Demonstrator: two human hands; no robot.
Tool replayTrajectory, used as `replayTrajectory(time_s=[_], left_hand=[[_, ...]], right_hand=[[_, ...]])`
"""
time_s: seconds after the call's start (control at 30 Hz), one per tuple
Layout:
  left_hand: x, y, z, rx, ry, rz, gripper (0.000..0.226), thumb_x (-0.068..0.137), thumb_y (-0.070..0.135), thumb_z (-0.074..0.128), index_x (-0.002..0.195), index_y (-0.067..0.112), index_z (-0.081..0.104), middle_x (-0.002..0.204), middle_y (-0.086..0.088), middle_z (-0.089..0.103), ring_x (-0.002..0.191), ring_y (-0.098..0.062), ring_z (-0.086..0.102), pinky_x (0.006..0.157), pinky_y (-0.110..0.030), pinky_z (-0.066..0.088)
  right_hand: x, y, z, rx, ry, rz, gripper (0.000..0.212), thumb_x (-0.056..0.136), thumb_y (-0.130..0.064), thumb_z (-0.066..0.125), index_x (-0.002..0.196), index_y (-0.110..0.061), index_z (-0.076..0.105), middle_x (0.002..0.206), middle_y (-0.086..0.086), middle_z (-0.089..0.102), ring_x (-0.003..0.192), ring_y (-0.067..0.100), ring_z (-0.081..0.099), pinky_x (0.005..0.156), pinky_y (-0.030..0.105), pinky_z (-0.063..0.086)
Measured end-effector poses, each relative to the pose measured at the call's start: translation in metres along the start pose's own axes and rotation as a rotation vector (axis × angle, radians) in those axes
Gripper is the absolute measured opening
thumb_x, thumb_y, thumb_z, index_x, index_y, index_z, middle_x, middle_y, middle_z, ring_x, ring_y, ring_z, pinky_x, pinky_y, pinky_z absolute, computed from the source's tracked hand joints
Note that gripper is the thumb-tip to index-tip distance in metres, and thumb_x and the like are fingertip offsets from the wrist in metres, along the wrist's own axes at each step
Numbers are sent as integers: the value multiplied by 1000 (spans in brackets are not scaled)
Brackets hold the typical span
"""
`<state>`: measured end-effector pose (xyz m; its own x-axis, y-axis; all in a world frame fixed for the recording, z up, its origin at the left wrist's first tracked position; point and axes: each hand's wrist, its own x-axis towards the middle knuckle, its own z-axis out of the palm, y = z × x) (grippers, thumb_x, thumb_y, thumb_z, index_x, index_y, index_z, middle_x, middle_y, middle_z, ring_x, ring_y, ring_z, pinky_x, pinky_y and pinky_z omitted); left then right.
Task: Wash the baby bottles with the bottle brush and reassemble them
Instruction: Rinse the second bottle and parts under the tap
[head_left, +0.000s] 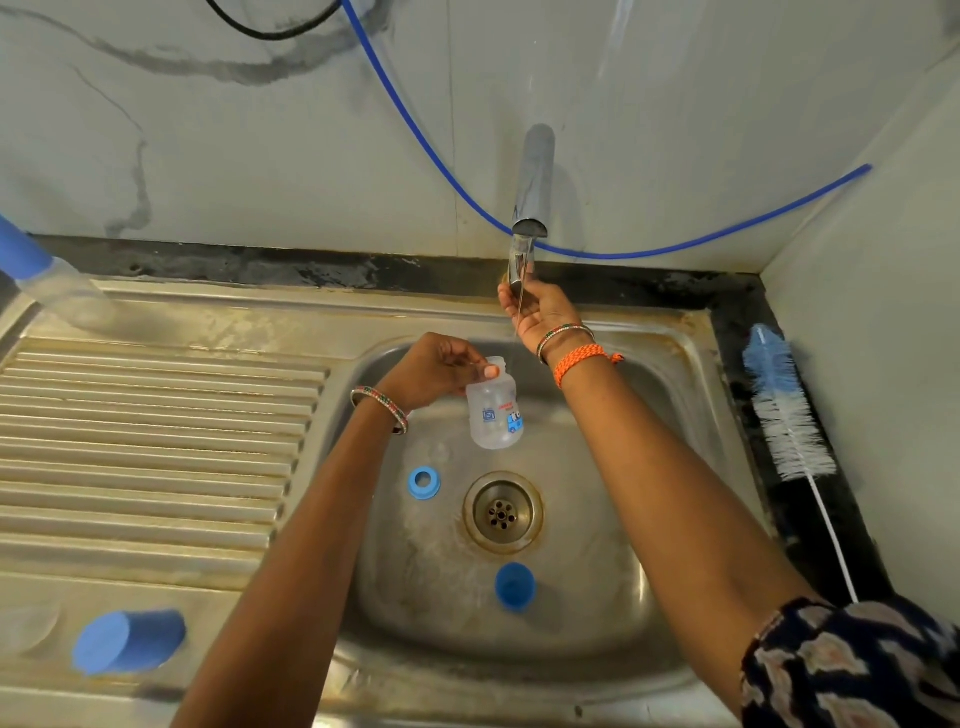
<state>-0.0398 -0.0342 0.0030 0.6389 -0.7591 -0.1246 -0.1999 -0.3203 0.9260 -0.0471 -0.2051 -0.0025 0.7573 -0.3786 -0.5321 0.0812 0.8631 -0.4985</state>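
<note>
A clear baby bottle (493, 415) without its cap hangs over the steel sink (675, 395); my left hand (436, 370) pinches it by the neck. Farther back, my right hand (537, 312) reaches up to the chrome tap (535, 182), with its fingers curled round the tap's lower end. A thin stream of water runs past that palm. In the basin, a blue screw ring (424, 483) lies left of the drain (503, 512), and a blue cap (515, 586) lies in front of the drain. The bottle brush (784, 410), blue and white, lies on the dark ledge to the right.
Another blue cap (130, 642) lies on the ribbed drainboard (156, 441) at the front left. A second bottle (47, 283) with a blue top leans in at the far left edge. A blue hose (415, 130) hangs across the wall behind the tap.
</note>
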Motion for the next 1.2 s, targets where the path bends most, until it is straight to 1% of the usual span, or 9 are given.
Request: replayTrajectory(time_s=[0.17, 0.37, 0.47, 0.63, 0.93, 1.03, 1.13, 1.2], left_hand=[[-2, -5, 4, -11, 8, -40, 10, 84, 7, 66, 91, 0, 68, 76, -1, 67, 63, -1, 66, 63, -16, 55], [-4, -4, 3, -25, 5, -30, 1, 84, 6, 66, 85, 6, 67, 74, 0, 67, 63, -1, 66, 63, -16, 54], [-4, -5, 4, -34, 4, -32, 2, 85, 5, 65, 85, 7, 66, 73, 1, 66, 61, 0, 65, 63, -16, 54], [-2, -5, 5, -56, 2, -47, 3, 84, 5, 66, 82, 7, 67, 69, 5, 66, 60, 0, 65, 63, -17, 55], [-1, -7, 5, -54, -2, -42, 2, 85, 5, 65, 85, 6, 67, 75, 1, 66, 63, 0, 66, 64, -16, 55], [0, -8, 7, -64, -5, -41, 2, 85, 4, 65, 85, 6, 66, 72, 3, 66, 61, 0, 65, 62, -15, 54], [-1, -9, 8, -88, -1, -48, 4, 85, 3, 64, 83, 5, 66, 65, 9, 66, 59, 1, 65, 59, -13, 52], [-1, -10, 7, -91, -4, -46, 4, 85, 3, 64, 83, 6, 66, 66, 8, 66, 60, 0, 65, 58, -13, 52]], right_hand=[[-2, -2, 1, -25, -8, 7, 11, 91, -6, 57, 91, 4, 57, 86, 17, 58, 75, 22, 59, 54, 24, 57], [-2, -3, 2, -33, 8, 1, 8, 92, -3, 55, 90, 5, 56, 86, 18, 57, 75, 23, 59, 54, 25, 57], [-1, -3, 3, -41, 16, -4, 8, 92, -1, 53, 88, 4, 57, 85, 18, 57, 75, 23, 58, 53, 25, 57], [2, -2, 2, -39, 24, -8, 6, 92, 1, 52, 89, 4, 56, 85, 19, 57, 75, 23, 58, 49, 25, 56], [9, -2, 1, -85, 46, -16, 7, 90, 4, 53, 96, 6, 58, 84, 18, 58, 73, 23, 59, 49, 25, 56], [9, -3, 1, -110, 44, -26, 7, 90, 4, 54, 95, 6, 58, 83, 18, 59, 72, 23, 60, 47, 25, 55], [7, -3, 2, -118, 44, -25, 6, 90, 5, 54, 93, 6, 58, 82, 18, 58, 72, 23, 60, 48, 25, 55], [4, -3, 3, -119, 40, -14, 6, 90, 4, 54, 94, 6, 58, 82, 17, 58, 72, 22, 60, 49, 25, 55]])
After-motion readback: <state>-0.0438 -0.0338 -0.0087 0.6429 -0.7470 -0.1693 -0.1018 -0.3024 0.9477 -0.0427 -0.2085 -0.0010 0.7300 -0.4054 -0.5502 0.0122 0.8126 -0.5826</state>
